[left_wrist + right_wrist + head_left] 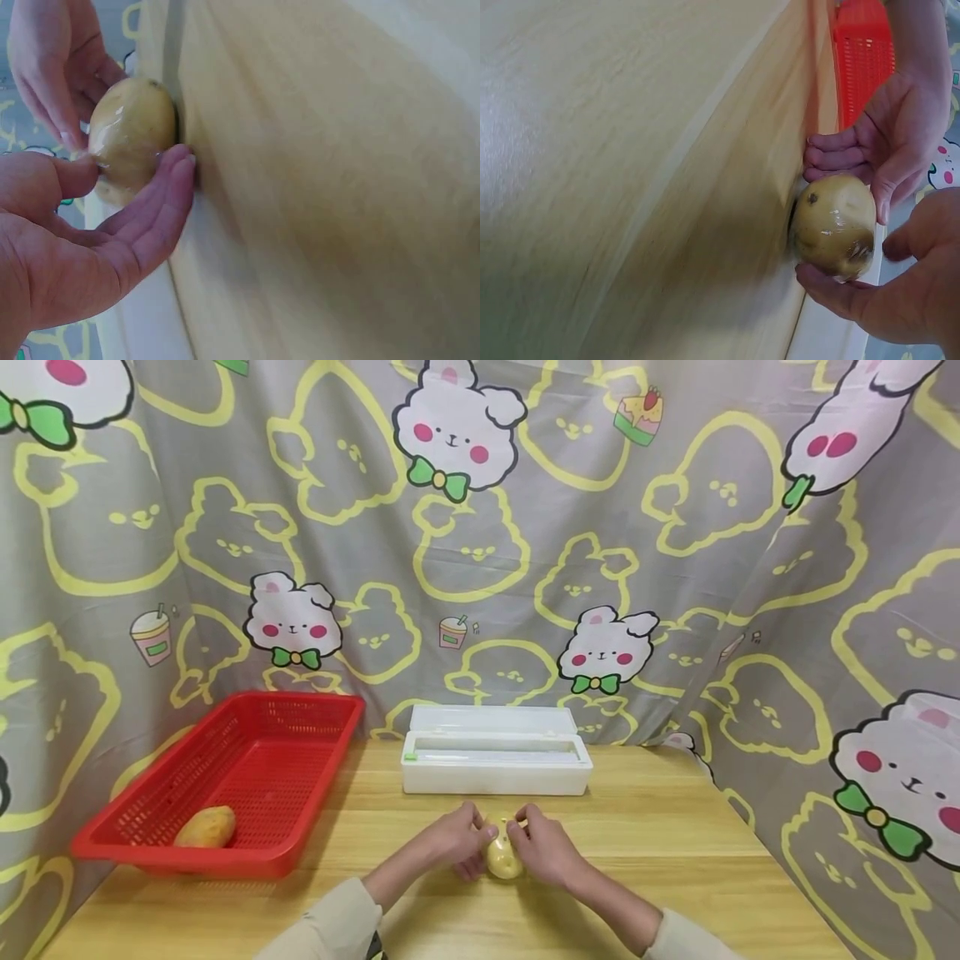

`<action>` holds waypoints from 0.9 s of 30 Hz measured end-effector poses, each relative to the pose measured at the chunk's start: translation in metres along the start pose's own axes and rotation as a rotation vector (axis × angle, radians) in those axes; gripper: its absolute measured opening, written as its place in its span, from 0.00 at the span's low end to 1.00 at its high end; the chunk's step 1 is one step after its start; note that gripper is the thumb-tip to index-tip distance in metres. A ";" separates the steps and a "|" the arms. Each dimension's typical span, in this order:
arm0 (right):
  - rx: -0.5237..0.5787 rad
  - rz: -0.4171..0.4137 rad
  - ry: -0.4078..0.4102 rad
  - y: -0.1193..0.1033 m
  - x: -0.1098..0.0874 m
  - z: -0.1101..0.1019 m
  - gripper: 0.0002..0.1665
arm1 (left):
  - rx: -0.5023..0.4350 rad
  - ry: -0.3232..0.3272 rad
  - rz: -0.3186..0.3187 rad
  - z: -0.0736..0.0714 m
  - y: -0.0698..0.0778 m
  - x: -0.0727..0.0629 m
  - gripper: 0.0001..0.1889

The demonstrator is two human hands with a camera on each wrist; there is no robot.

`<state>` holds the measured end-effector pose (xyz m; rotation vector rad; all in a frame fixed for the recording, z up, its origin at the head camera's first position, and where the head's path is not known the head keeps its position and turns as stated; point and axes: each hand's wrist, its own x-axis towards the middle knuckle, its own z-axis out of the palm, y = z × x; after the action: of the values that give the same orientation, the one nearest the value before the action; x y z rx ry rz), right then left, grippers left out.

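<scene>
A yellow potato (504, 860) covered in shiny clear film stands on the wooden table between both hands. Glossy highlights and creases show on the potato (135, 135) in the left wrist view, and a dark spot marks the potato (836, 225) in the right wrist view. My left hand (459, 842) holds one side, its thumb and fingers bent about the potato. On the other side my right hand (546, 847) grips the potato, fingertips at its lower edge; its thumb looks slightly apart from the skin in the right wrist view.
Behind the hands stands a white cling film box (497, 777), lid raised, a roll inside. A red plastic basket (330, 777) on the left holds another potato (207, 828). A patterned curtain (480, 552) encloses the wooden table (675, 827) at the back and sides.
</scene>
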<state>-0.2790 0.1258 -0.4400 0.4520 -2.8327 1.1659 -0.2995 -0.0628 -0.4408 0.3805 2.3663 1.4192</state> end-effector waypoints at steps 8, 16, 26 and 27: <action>-0.088 -0.042 -0.077 -0.001 -0.004 0.005 0.53 | 0.112 -0.001 0.005 -0.011 0.005 0.001 0.13; -0.229 -0.066 -0.015 -0.001 -0.002 0.007 0.49 | 0.129 0.042 0.037 -0.019 0.007 0.000 0.15; -0.353 0.043 0.117 0.029 0.007 -0.041 0.45 | 0.189 0.079 0.042 -0.032 0.003 -0.005 0.10; -0.368 0.058 0.112 0.032 0.008 -0.048 0.45 | 0.196 0.078 0.045 -0.033 0.002 -0.006 0.10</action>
<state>-0.2994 0.1792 -0.4264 0.2728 -2.8831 0.6275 -0.3082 -0.0901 -0.4239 0.4394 2.5850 1.2462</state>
